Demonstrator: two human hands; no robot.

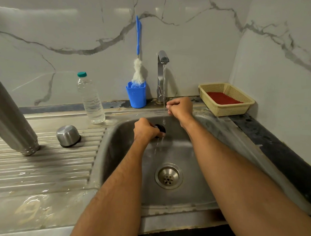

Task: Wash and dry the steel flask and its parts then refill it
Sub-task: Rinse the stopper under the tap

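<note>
My left hand [145, 129] grips a small black stopper [160, 129] over the sink basin, right under the thin stream of water running from the tap [162, 71]. Near the tap's base my right hand [180, 107] hovers with its fingers curled, and I see nothing in it. On the ribbed draining board at the left the steel flask body [11, 119] stands mouth down. Its steel cup lid [68, 136] sits upside down beside it.
A clear plastic water bottle [91, 100] with a green cap stands at the sink's back left corner. A blue cup [136, 94] holds a bottle brush [138, 70]. A cream basket [226, 98] with a red sponge sits at the right. The drain [168, 176] lies mid-basin.
</note>
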